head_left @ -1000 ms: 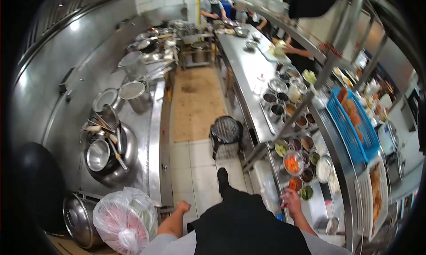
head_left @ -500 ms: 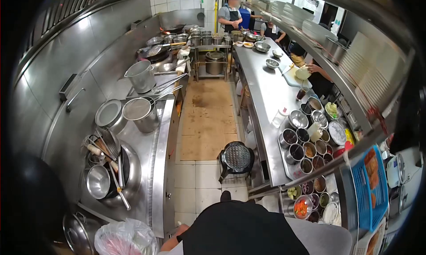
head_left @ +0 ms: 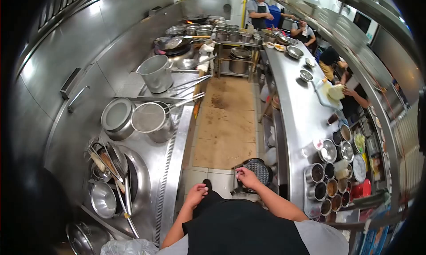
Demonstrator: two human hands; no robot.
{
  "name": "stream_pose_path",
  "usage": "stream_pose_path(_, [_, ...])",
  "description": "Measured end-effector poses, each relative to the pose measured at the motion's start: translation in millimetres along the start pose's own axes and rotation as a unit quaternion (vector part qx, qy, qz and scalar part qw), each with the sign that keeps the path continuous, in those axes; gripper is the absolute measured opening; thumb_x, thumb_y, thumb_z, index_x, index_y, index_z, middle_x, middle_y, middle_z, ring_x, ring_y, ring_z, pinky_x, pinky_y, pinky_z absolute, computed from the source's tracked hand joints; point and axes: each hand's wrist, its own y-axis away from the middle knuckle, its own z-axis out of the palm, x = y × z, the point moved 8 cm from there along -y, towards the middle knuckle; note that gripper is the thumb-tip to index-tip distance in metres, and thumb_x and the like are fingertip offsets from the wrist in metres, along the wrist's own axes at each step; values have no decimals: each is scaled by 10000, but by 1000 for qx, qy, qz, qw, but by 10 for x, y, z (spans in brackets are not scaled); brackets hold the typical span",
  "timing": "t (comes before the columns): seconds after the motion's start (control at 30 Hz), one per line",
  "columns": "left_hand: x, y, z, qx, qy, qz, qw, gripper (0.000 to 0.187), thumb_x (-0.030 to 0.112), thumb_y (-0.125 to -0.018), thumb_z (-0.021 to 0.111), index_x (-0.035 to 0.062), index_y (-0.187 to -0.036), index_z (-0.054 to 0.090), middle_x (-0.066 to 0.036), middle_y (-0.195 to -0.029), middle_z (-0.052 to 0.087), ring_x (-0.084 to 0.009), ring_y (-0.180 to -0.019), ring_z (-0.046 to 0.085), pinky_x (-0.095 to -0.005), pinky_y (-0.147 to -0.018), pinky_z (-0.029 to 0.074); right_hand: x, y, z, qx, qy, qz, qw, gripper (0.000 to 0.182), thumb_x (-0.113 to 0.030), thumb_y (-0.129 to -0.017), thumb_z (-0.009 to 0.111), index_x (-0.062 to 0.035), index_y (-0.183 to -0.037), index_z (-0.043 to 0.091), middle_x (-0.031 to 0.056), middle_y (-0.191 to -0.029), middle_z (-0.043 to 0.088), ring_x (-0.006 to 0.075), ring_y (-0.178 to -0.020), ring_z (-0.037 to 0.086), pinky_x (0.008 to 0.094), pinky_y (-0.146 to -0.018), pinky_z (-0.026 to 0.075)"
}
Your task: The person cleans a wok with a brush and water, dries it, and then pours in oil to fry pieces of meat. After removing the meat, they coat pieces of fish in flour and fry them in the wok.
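Observation:
My left hand point(head_left: 196, 195) is in front of my body, above the aisle floor beside the stove counter. Its fingers are loosely curled and a little apart, and I see nothing in them. My right hand point(head_left: 247, 177) is held out over the black stool point(head_left: 258, 169), its bent fingers apart and no object visible between them. Left of my hands, a wok point(head_left: 141, 175) set in the counter holds a steel bowl point(head_left: 103, 199), strainers and long-handled ladles. Behind it stand a steel pot point(head_left: 156, 73) and a round sieve point(head_left: 148, 117) on another pot.
A long steel worktable point(head_left: 293, 99) runs along the right, with several sauce and ingredient containers point(head_left: 332, 188) at its near end. A co-worker's hands hold a pale item over a cutting board point(head_left: 326, 95). More people stand at the back. Brown matting point(head_left: 226, 126) covers the aisle floor.
Both my hands have come up in front of me; before, only part of my left arm showed low down. The view has shifted, and the stool is now nearer my body.

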Motion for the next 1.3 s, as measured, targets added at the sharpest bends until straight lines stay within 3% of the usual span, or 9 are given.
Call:
stream_pose_path(0.27, [1670, -1259, -69, -53, -204, 114, 971, 424, 244, -933, 733, 11, -1275, 640, -99, -1106, 701, -188, -1019, 672, -324, -884, 523, 2271, -263, -86, -138, 456, -185, 860, 319, -369, -911, 628, -95, -1041, 729, 182, -1012, 705, 380, -993, 685, 499, -835, 548])
stream_pose_path(0.57, [2894, -2182, 429, -226, -109, 25, 968, 354, 181, -980, 685, 36, -1294, 608, -77, -1160, 681, -176, -1014, 668, -307, -865, 513, 2698, 1460, -1039, -111, 557, 319, 759, 159, -222, -745, 724, -145, -859, 803, 97, -893, 777, 301, -857, 762, 431, -753, 612])
stream_pose_path(0.7, [3265, -2495, 886, -248, -122, -31, 961, 317, 176, -999, 666, 41, -1281, 615, -92, -1192, 688, -185, -1015, 676, -320, -874, 527, 2959, 1150, -682, 120, 22, 596, 794, 169, -176, -839, 667, -96, -924, 789, 135, -908, 775, 303, -728, 759, 446, -680, 617])
stream_pose_path(0.83, [3703, -3216, 1333, -243, -128, -33, 961, 299, 157, -1003, 656, 46, -1277, 615, -100, -1202, 692, -195, -1010, 682, -326, -879, 540, 3103, -742, -308, -161, 423, 170, 875, 282, -246, -952, 648, -8, -1063, 751, 182, -971, 760, 286, -905, 751, 424, -760, 595])
stream_pose_path(0.9, [3980, -3558, 1603, -238, -143, -30, 960, 290, 150, -1003, 650, 45, -1271, 613, -99, -1195, 692, -199, -1004, 683, -331, -875, 544, 3909, -1451, -392, 146, -130, 285, 938, 370, -302, -912, 716, -12, -1140, 742, 185, -1076, 756, 305, -1033, 720, 417, -846, 559])
stream_pose_path(1.0, [4482, -3874, 2030, -215, -113, -42, 969, 280, 149, -1004, 646, 43, -1261, 612, -96, -1183, 692, -198, -987, 684, -336, -870, 549, 2915, -2541, -1142, 94, -232, 133, 959, 408, -327, -867, 756, -70, -1185, 751, 189, -1192, 732, 313, -1103, 696, 416, -904, 528])
stream_pose_path(1.1, [4942, -4145, 2456, -218, -96, -48, 970, 276, 154, -1004, 644, 42, -1254, 612, -93, -1164, 690, -201, -975, 682, -346, -873, 553, 1972, -3508, -2327, 8, 207, -210, 955, 393, -330, -856, 754, -54, -1136, 745, 228, -1120, 723, 377, -1009, 695, 453, -884, 537])
stream_pose_path(1.2, [5248, -4487, 2743, -228, -98, -13, 969, 271, 160, -1002, 648, 49, -1247, 618, -90, -1138, 691, -202, -954, 683, -344, -848, 561, 963, -4273, -3440, 40, 67, 180, 981, 420, -304, -917, 665, -17, -1224, 656, 210, -936, 714, 391, -804, 686, 503, -724, 535])
stream_pose_path(1.3, [5419, -4714, 2946, -212, -60, -20, 975, 260, 153, -998, 650, 48, -1234, 625, -86, -1133, 694, -199, -933, 687, -338, -831, 569, 167, -5184, -4045, 107, 161, 28, 981, 524, -322, -914, 683, -40, -1350, 611, 241, -1245, 664, 400, -1131, 625, 487, -942, 496])
